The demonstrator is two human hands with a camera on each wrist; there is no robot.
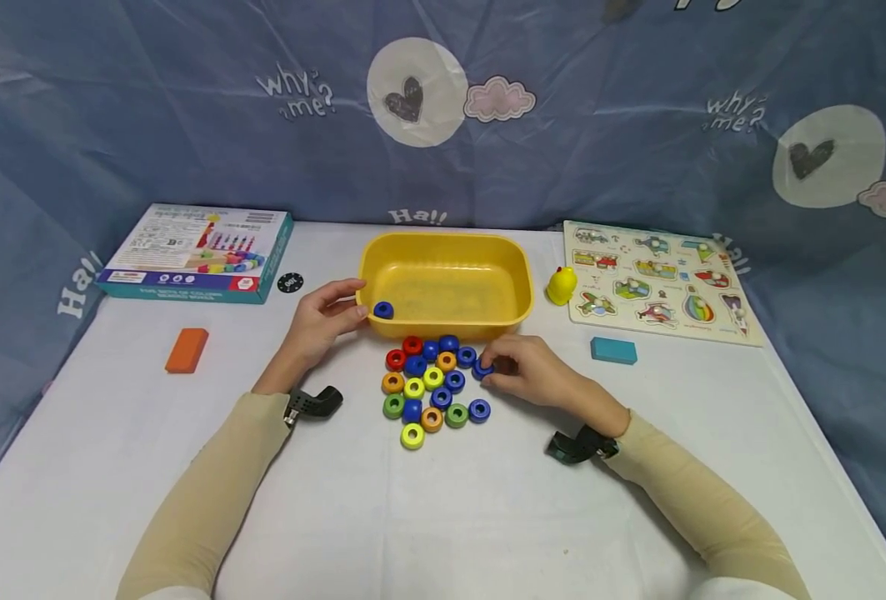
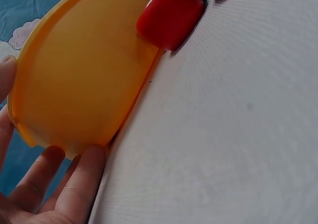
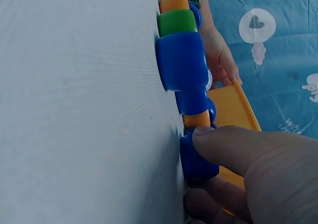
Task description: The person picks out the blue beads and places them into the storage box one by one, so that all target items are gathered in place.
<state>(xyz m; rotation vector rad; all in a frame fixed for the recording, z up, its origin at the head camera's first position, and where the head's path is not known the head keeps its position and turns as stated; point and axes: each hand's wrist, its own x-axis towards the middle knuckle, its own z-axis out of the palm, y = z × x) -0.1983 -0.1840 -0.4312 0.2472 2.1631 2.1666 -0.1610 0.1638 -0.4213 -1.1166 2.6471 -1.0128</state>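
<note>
My left hand (image 1: 322, 319) holds the left end of a yellow plastic tub (image 1: 446, 327). In the left wrist view its fingertips (image 2: 85, 172) touch the tub's outer wall. One blue bead (image 1: 383, 310) lies inside the tub near that end. Between right thumb and fingers a blue bead (image 3: 195, 159) is pinched at table level; my right hand (image 1: 531, 367) is at the right edge of a loose group of round, holed beads. That group holds blue beads (image 1: 478, 410), red beads (image 1: 395, 360), orange beads (image 1: 432, 419), yellow beads (image 1: 412, 436) and green beads (image 1: 456, 415).
A toy box (image 1: 198, 250) and a black round chip (image 1: 290, 282) lie at the back left, an orange block (image 1: 187, 351) nearer. Right of the tub are a yellow toy chick (image 1: 562, 286), a picture puzzle board (image 1: 660, 283) and a teal block (image 1: 613, 351). A patterned curtain (image 1: 533, 183) hangs behind.
</note>
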